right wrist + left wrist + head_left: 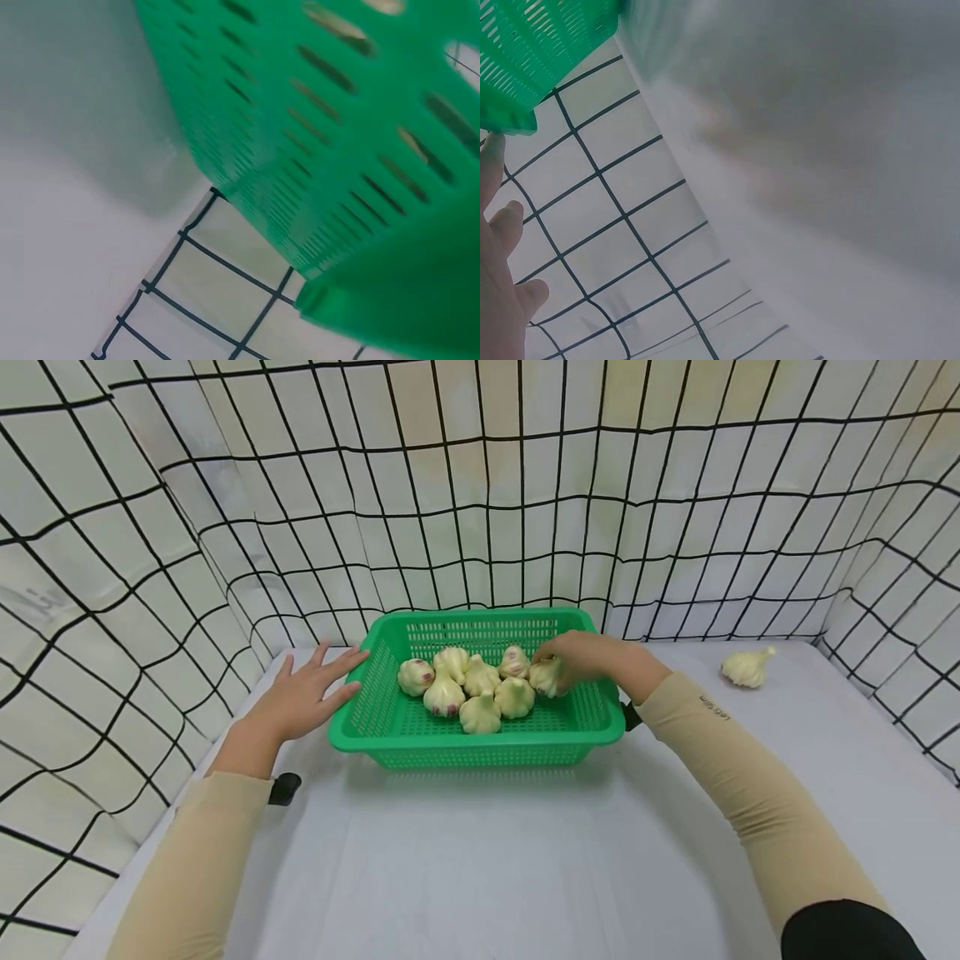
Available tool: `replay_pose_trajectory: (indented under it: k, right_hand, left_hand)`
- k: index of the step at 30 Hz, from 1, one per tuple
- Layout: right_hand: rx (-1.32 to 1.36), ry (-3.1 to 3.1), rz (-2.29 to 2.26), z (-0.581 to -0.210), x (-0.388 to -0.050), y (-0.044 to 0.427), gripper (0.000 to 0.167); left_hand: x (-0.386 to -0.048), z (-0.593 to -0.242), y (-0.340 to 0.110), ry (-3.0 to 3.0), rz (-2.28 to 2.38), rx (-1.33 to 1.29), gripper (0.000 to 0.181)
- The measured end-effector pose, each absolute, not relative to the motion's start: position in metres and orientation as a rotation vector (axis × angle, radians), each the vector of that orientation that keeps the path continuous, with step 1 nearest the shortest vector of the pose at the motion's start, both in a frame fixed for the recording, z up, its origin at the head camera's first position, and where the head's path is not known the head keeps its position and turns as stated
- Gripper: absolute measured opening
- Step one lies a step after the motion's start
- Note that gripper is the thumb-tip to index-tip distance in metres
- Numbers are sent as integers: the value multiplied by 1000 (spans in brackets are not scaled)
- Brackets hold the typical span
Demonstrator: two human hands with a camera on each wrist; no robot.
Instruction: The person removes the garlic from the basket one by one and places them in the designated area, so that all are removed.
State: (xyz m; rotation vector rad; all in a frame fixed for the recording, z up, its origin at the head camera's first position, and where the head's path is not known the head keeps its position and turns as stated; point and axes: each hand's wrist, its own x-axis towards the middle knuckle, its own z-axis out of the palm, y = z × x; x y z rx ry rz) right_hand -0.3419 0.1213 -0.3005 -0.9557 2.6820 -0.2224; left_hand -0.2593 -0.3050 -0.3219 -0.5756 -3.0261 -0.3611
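A green plastic basket (480, 754) with slotted walls stands on the white surface, holding several garlic bulbs (480, 714). My right hand (588, 658) reaches over its right rim, with curled fingers gripping a garlic bulb (545, 677) at the right of the group. My left hand (303, 693) is spread at the basket's left side, fingertips at the rim. In the left wrist view, fingers (506, 225) show beside the basket's rim (510, 120). The right wrist view is filled by the basket wall (270, 150), and the right hand is hidden there.
One loose garlic bulb (747, 667) lies on the white table (480, 860) to the right of the basket. A black wire grid (487, 510) with white sheeting behind it rises at the back and both sides, close behind the basket.
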Motion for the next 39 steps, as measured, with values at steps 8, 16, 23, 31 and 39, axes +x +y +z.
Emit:
replay_pose_trajectory:
  k: [8, 16, 23, 31, 39]
  right_hand:
    - [-1042, 2629, -386, -286, -336, 129, 63]
    - [-1123, 2625, -451, -285, -332, 133, 60]
    - [-1149, 2655, -457, -282, -329, 140, 61]
    - [-1235, 2675, -472, -275, -321, 149, 57]
    - [-1215, 2673, -521, -272, -315, 155, 57]
  left_hand:
    - [-259, -321, -306, -3029, -360, -575, 66]
    - [-260, -321, -307, -3028, -346, -575, 65]
    - [-259, -321, -306, -3019, -352, -591, 65]
    - [-259, -320, -305, -3020, -368, -588, 64]
    - [-260, -321, -306, -3020, -380, -595, 64]
